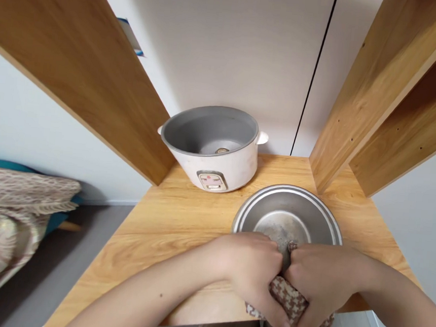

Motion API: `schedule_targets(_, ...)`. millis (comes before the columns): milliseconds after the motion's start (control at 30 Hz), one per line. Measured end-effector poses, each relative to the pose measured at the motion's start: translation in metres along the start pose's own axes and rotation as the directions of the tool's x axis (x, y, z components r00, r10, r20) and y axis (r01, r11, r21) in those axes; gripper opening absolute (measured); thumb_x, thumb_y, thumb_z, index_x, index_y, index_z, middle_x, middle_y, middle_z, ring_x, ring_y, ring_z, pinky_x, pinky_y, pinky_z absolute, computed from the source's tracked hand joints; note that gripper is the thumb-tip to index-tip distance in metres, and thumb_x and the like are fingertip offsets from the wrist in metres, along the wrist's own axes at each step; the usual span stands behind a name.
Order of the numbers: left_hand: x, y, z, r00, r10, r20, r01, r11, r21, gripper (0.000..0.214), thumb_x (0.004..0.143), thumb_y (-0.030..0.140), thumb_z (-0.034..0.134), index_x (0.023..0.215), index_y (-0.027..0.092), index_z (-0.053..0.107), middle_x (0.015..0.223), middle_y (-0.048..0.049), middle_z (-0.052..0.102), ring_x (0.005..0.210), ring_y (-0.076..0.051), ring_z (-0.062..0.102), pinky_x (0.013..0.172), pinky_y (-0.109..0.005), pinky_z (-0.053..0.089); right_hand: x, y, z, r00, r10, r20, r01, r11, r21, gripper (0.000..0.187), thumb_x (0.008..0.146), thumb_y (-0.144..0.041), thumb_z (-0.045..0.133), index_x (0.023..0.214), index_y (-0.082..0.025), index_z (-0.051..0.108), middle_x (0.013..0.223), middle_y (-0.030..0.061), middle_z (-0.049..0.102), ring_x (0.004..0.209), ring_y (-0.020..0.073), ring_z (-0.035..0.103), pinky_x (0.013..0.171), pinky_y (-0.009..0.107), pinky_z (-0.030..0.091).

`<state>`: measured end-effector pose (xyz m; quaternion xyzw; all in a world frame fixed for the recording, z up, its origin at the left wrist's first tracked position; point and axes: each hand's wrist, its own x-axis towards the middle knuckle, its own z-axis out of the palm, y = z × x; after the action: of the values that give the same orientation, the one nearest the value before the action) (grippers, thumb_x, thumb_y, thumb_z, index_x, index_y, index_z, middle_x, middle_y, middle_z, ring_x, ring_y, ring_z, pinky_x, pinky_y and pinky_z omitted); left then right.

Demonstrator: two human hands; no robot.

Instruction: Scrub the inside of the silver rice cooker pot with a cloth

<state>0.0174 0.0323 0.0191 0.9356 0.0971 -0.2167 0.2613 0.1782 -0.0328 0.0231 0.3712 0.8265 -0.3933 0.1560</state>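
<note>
A brown and white houndstooth cloth (pixel 289 298) is bunched between my two hands over the near rim of a metal inner pot (pixel 290 210). My left hand (pixel 256 273) grips the cloth from the left, its thumb pointing down toward me. From the right, my right hand (pixel 320 282) closes on the same cloth, and a bit of it pokes out above the knuckles. Most fingertips are hidden under the hands. The inside of the pot shows a stained, dull bottom. Behind it to the left stands a white rice cooker body (pixel 225 166), open at the top.
The wooden desk (pixel 139 228) runs between upright wooden panels (pixel 344 118) on both sides, with a pale wall (pixel 232 42) behind. At the lower left, a patterned fringed blanket (pixel 13 232) lies over a teal chair (pixel 54 220). My legs are under the desk's front edge.
</note>
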Motion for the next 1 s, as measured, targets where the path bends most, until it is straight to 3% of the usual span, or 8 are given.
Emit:
schedule_targets(167, -0.0003, 0.0015, -0.002, 0.999, -0.024, 0.028, 0.023, 1.0, 0.019, 0.064, 0.062, 0.082, 0.062, 0.069, 0.02, 0.078, 0.056, -0.0064, 0.069, 0.046, -0.018, 0.056, 0.046, -0.031, 0.042, 0.002, -0.0005, -0.0028, 0.989, 0.054, 0.14, -0.064, 0.996, 0.068, 0.043, 0.069, -0.062, 0.068, 0.059, -0.021, 0.062, 0.053, -0.0046, 0.058, 0.054, 0.0133, 0.051, 0.059, 0.027, 0.04)
schedule_targets(300, -0.0003, 0.0014, -0.0027, 0.999, -0.033, 0.041, 0.033, 0.999, 0.009, 0.064, 0.062, 0.081, 0.061, 0.072, 0.021, 0.079, 0.056, -0.0056, 0.069, 0.045, -0.018, 0.053, 0.047, -0.031, 0.042, 0.0028, 0.0035, 0.0008, 0.998, -0.025, 0.062, 0.023, 0.999, 0.042, 0.042, 0.069, -0.063, 0.068, 0.067, -0.02, 0.067, 0.059, -0.0034, 0.061, 0.058, 0.0138, 0.053, 0.061, 0.026, 0.04)
schedule_targets(433, -0.0002, 0.0011, -0.0028, 0.999, -0.031, 0.041, 0.032, 0.999, -0.022, 0.062, 0.061, 0.08, 0.063, 0.072, 0.021, 0.079, 0.057, -0.0045, 0.069, 0.045, -0.017, 0.051, 0.048, -0.031, 0.042, 0.0011, 0.005, 0.0043, 1.0, -0.022, -0.022, 0.022, 1.0, -0.007, 0.045, 0.068, -0.064, 0.068, 0.072, -0.019, 0.071, 0.061, -0.0021, 0.062, 0.056, 0.0139, 0.051, 0.059, 0.027, 0.039)
schedule_targets(667, -0.0001, 0.0025, -0.0038, 0.997, -0.05, 0.065, 0.05, 0.999, 0.005, 0.065, 0.062, 0.082, 0.06, 0.07, 0.02, 0.078, 0.054, -0.0053, 0.067, 0.043, -0.017, 0.05, 0.044, -0.031, 0.039, 0.0022, 0.0008, -0.0005, 0.992, 0.058, 0.109, -0.064, 0.997, 0.05, 0.043, 0.066, -0.063, 0.068, 0.062, -0.02, 0.064, 0.055, -0.0034, 0.06, 0.053, 0.0139, 0.051, 0.057, 0.027, 0.038)
schedule_targets(900, -0.0006, 0.0024, -0.0035, 0.999, -0.028, 0.029, 0.029, 0.999, -0.02, 0.059, 0.062, 0.078, 0.065, 0.066, 0.021, 0.077, 0.053, -0.0037, 0.067, 0.043, -0.017, 0.052, 0.046, -0.032, 0.043, 0.0016, 0.003, 0.0036, 0.999, -0.031, -0.037, 0.029, 0.999, -0.043, 0.045, 0.068, -0.064, 0.067, 0.068, -0.019, 0.07, 0.058, -0.0019, 0.061, 0.054, 0.0136, 0.05, 0.056, 0.028, 0.036)
schedule_targets(1000, -0.0005, 0.0018, -0.0022, 1.0, -0.021, 0.01, 0.021, 0.999, -0.034, 0.057, 0.061, 0.078, 0.066, 0.06, 0.022, 0.074, 0.047, -0.0008, 0.06, 0.04, -0.014, 0.048, 0.043, -0.029, 0.039, 0.0005, 0.0007, 0.002, 1.0, -0.011, -0.025, 0.01, 0.999, -0.033, 0.043, 0.068, -0.062, 0.067, 0.066, -0.02, 0.069, 0.056, -0.0024, 0.06, 0.053, 0.0135, 0.049, 0.057, 0.028, 0.037)
